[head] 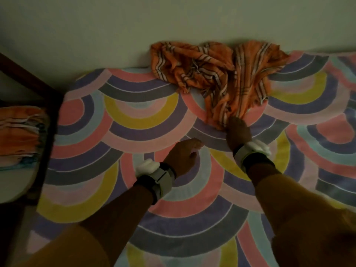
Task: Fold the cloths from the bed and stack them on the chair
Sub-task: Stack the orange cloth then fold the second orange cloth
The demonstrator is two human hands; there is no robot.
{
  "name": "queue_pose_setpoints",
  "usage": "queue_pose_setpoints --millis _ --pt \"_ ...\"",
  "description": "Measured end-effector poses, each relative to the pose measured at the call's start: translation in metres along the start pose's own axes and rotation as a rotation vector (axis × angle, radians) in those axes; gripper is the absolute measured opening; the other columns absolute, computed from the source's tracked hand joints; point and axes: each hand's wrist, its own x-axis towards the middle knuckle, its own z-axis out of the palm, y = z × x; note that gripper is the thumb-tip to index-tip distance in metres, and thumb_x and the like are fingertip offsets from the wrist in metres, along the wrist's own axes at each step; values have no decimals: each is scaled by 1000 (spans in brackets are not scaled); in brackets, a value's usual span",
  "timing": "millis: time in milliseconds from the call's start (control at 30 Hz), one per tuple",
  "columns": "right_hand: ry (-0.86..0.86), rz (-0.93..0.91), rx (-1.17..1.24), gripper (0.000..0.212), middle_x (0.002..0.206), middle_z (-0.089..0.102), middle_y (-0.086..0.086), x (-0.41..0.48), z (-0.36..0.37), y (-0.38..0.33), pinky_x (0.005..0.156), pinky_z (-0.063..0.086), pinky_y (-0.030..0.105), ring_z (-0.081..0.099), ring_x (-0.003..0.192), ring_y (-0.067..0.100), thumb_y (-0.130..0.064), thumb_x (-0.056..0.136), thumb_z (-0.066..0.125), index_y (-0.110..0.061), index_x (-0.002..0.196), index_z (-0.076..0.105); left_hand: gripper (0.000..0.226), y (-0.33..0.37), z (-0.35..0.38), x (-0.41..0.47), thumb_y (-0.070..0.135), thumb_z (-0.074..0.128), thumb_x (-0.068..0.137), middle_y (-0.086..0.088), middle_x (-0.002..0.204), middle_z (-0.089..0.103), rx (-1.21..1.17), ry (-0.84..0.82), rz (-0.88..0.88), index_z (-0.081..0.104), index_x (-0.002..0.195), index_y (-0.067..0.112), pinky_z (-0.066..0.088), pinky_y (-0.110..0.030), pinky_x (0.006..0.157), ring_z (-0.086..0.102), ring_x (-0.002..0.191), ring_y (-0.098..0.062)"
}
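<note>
Orange and pale folded cloths [21, 137] sit stacked on a chair [11, 187] at the far left, beside a bed [119, 116] covered in a sheet of pastel arcs. Over the sheet the left hand [183, 153] hangs loosely curled, holding nothing. The right hand [238, 132] is closed around the near end of a crumpled orange striped cloth [215, 74], which lies bunched against the wall [173, 20].

A dim home bedroom: a bed [134, 116] in a rainbow-arc sheet stands against a plain wall [173, 20], its dark wooden frame [38, 81] at the left edge.
</note>
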Motion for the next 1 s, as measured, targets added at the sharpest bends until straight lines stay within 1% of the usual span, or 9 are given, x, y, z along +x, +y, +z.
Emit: queue_pose_setpoints --millis 100,200,300,400,567,667,800,900,1000 --pt "20 -50 157 45 110 62 31 -21 -26 -22 79 45 49 59 98 47 -23 93 36 2 127 49 48 24 -14 0 -3 50 88 -16 140 46 -5 68 24 41 135 4 31 -32 111 41 131 -29" --pt "-49 -213 457 54 120 63 15 -64 -79 -71 83 46 40 56 105 23 -43 93 46 -10 135 45 66 68 -51 -3 0 54 87 -11 153 26 46 130 73 23 144 11 19 -28 116 24 141 -25" --pt "-207 -92 690 75 108 67 11 -99 -151 -112 83 49 49 63 95 26 -79 79 32 -19 117 58 53 118 -106 -19 10 58 79 -18 136 49 64 73 202 47 131 6 35 -30 106 45 128 -30" --pt "-296 -60 814 53 83 68 13 -129 -239 -154 68 50 47 63 72 26 -63 81 50 -14 95 64 30 173 -172 -54 27 61 79 -16 97 68 114 -3 224 66 99 6 51 -41 74 63 89 -31" --pt "-529 -171 677 41 100 69 2 -166 -340 -203 75 55 38 67 89 18 -35 75 77 -24 107 54 34 219 -260 -123 35 66 80 -11 64 58 209 -41 300 51 61 11 32 -27 54 53 59 -23" --pt "-359 -266 474 36 95 58 -9 -187 -375 -231 73 49 37 58 79 9 -28 75 76 -36 100 51 29 248 -313 -171 26 62 77 5 55 52 205 41 355 50 56 12 28 -17 49 52 54 -4" --pt "-34 -365 384 16 81 56 -16 -215 -397 -270 65 45 34 56 71 -1 -18 83 69 -29 86 58 31 281 -362 -212 10 67 75 5 50 41 157 107 449 43 54 8 25 -20 49 39 49 -2" --pt "139 -431 548 18 68 52 -10 -248 -423 -315 62 39 29 51 67 3 -11 84 66 -22 74 55 39 295 -400 -239 6 63 73 7 48 31 71 196 510 34 52 21 25 -23 49 32 48 -1" --pt "93 -509 852 15 61 47 -7 -269 -454 -350 55 34 25 42 57 9 -8 83 61 -17 75 52 40 304 -438 -250 -2 62 71 8 48 35 21 310 517 36 50 21 26 -22 49 34 49 0"
